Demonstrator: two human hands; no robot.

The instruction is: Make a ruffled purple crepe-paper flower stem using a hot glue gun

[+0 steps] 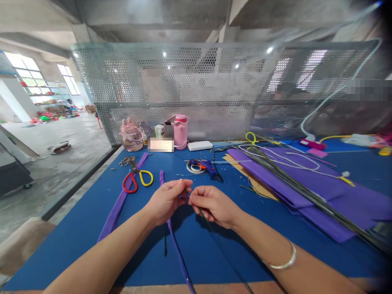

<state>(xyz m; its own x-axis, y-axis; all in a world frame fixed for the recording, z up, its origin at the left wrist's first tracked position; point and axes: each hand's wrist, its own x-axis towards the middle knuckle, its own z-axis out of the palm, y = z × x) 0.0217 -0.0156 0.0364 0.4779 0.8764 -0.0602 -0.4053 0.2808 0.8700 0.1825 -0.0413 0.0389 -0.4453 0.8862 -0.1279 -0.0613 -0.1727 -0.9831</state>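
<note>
My right hand (216,205) pinches a thin dark green wire (220,243), which trails down toward the front edge of the table. Close by, its fingertips nearly meeting the right hand's, my left hand (168,200) is closed in a pinch. Whatever lies between the left fingers is too small to make out. Beneath the left hand a narrow purple strip (177,249) runs toward me, and the end of a short dark stem (165,245) shows beside it. Scissors (137,179) with one red and one yellow handle lie left of my hands, over a wider purple band (114,212).
Beyond my hands lie a blue glue gun (211,168) and a roll of white tape (196,168). Purple sheets (321,208) and a bundle of dark green wires (300,192) cover the right side. A pink flask (180,130) stands before the perforated metal screen (196,90).
</note>
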